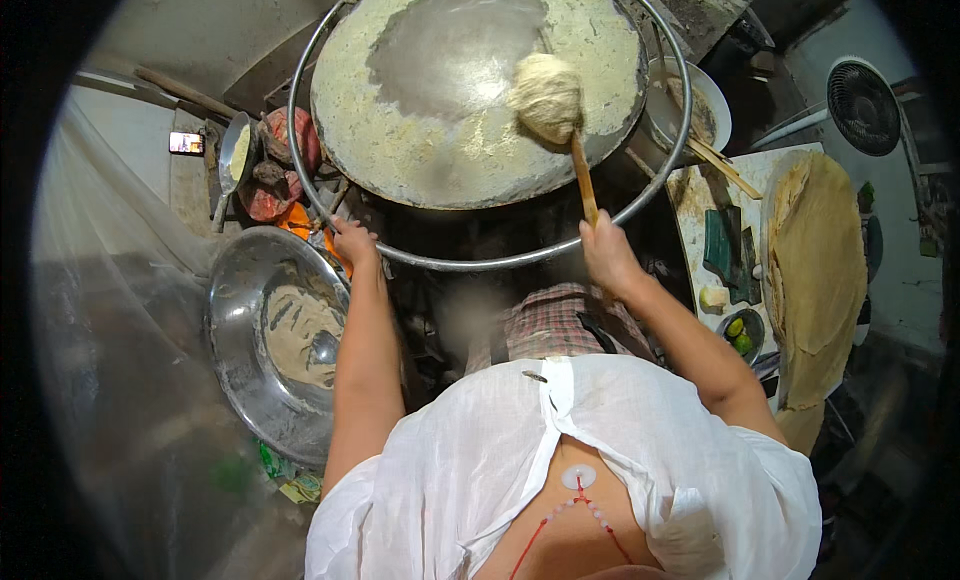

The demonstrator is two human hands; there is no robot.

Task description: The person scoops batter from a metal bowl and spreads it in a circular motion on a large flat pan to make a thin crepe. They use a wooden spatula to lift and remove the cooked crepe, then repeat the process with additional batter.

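A large round griddle (450, 167) has pale batter spread in a broad ring around a bare grey, shiny middle. A metal hoop (484, 265) runs around it. My left hand (355, 241) is closed on this hoop at the near left. My right hand (609, 254) grips the handle of a wooden tool (584, 179), whose head is hidden under a thick lump of batter or dough (549, 98) on the right side of the griddle.
To the left are a steel basin (240, 355) of batter, a small ladle or pan (228, 154) and plastic sheeting (112, 280). At the right, a white pot (720, 104), a stack of thin flatbreads (817, 280), a bowl of green fruit (756, 332) and a fan (862, 104).
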